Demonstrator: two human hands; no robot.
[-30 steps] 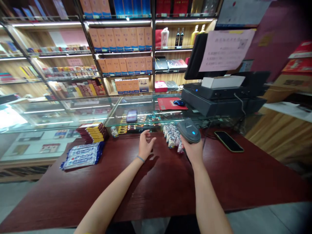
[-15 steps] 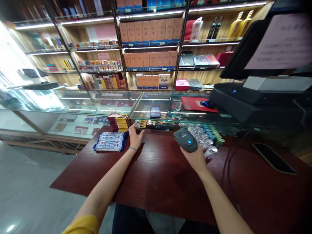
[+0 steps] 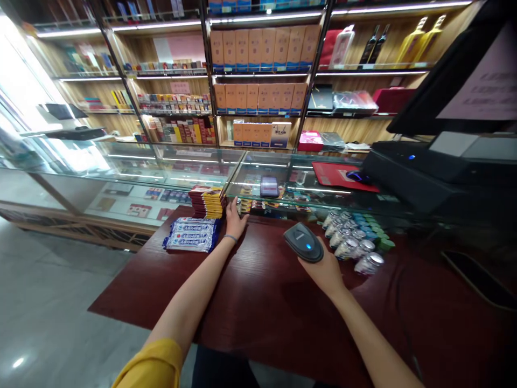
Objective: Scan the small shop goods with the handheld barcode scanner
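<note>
My right hand (image 3: 325, 269) grips a dark barcode scanner (image 3: 305, 242) with a lit blue light, held over the dark red wooden table (image 3: 258, 291). My left hand (image 3: 236, 222) is at the table's far side, thumb spread from the fingers. It is beside a stack of red and yellow packets (image 3: 205, 202); a small silvery thing just behind the fingers is mostly hidden. Blue and white packets (image 3: 191, 235) lie left of that hand. Right of the scanner stand rows of small silver-lidded jars (image 3: 347, 248) and green-topped ones (image 3: 379, 234).
A glass display counter (image 3: 181, 159) borders the table, with a small dark device (image 3: 269, 186) on it. At right are a red mat (image 3: 333, 175) with a mouse, a dark register (image 3: 407, 172) and a phone (image 3: 479, 275). Stocked shelves (image 3: 258, 75) stand behind.
The view has shifted slightly left, so most things appear further right. My left fingers have stretched forward beside the packet stack. The scanner has moved left, away from the jars.
</note>
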